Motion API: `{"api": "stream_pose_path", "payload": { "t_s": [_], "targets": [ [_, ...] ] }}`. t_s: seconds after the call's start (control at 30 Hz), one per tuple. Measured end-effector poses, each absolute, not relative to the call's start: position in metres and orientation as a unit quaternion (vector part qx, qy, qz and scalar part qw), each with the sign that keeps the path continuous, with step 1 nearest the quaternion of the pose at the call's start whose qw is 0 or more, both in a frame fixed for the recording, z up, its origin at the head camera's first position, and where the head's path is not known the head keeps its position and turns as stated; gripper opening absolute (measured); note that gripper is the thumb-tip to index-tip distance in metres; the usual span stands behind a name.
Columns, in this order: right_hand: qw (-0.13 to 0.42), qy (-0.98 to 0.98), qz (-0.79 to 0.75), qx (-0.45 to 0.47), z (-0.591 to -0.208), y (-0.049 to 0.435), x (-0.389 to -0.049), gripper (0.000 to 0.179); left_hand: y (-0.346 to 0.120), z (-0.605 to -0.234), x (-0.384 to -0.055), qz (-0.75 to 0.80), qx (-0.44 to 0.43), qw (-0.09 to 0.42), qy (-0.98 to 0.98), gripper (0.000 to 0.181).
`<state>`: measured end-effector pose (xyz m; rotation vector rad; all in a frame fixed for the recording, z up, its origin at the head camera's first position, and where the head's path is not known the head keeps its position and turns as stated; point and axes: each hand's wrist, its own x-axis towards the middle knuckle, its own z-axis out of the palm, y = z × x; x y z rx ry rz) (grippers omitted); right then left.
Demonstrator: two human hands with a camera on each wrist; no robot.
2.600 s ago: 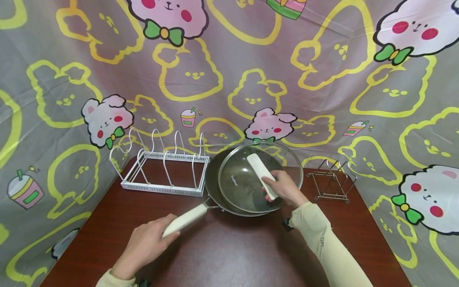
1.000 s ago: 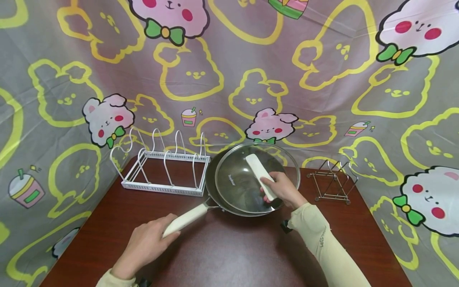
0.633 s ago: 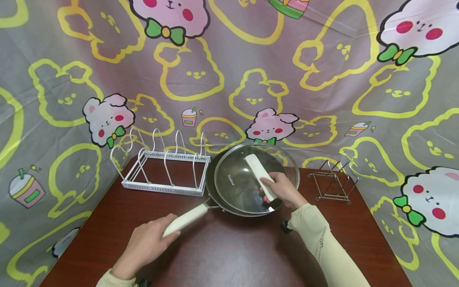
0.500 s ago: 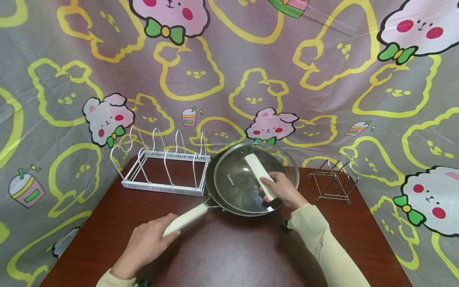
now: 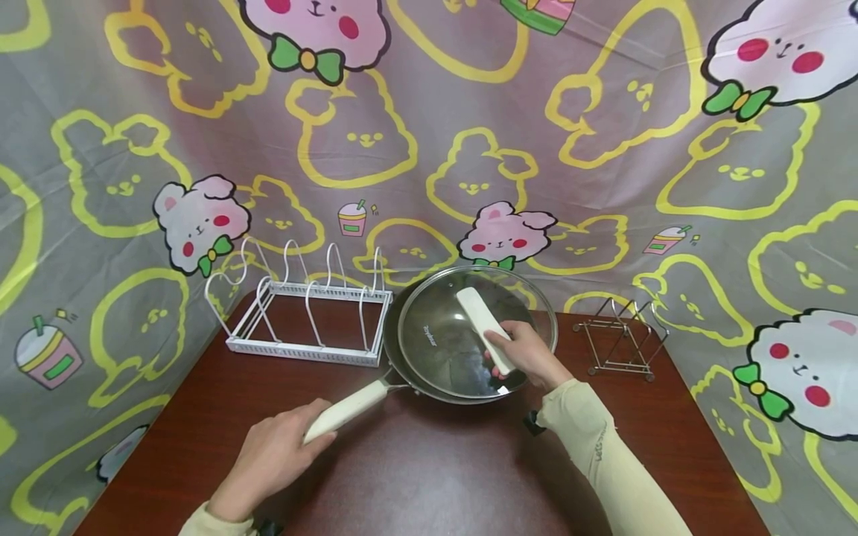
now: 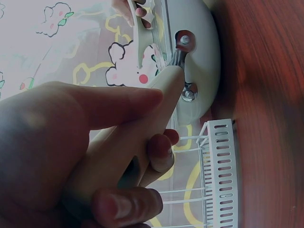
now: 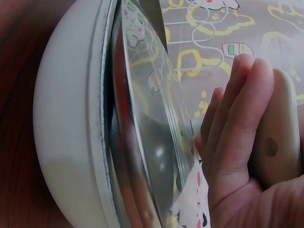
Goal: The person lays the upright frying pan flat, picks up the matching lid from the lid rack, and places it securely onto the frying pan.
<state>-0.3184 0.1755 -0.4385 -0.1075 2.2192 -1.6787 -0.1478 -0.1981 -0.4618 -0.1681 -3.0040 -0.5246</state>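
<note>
A frying pan with a pale outer wall stands on the brown table. My left hand grips its cream handle, thumb on one side and fingers curled round the other, as the left wrist view shows. Over the pan is a clear glass lid with a metal rim, offset to the right. My right hand holds the lid's long cream handle. In the right wrist view the lid lies at a slant to the pan's rim; whether it rests fully there, I cannot tell.
Left of the pan, close by it, stands a white rack with several upright hoops. A small metal wire rack is at the right. A patterned cloth hangs behind the table.
The lid has shifted slightly left over the pan, my right hand still holding its handle. The left hand and the pan look unmoved.
</note>
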Motion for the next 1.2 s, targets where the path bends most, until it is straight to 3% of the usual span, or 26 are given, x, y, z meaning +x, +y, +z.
{"api": "stream_pose_path", "payload": {
  "t_s": [1.0, 1.2],
  "targets": [
    [0.193, 0.780, -0.593, -0.059, -0.4417, 0.1799, -0.3222, 0.038, -0.1978, -0.4607, -0.1480, -0.171, -0.057, 0.049, -0.982, 0.030],
    [0.159, 0.829, -0.532, -0.071, -0.4405, 0.1803, -0.3223, 0.039, -0.1978, -0.4614, -0.1476, -0.171, -0.057, 0.048, -0.983, 0.030]
  ]
}}
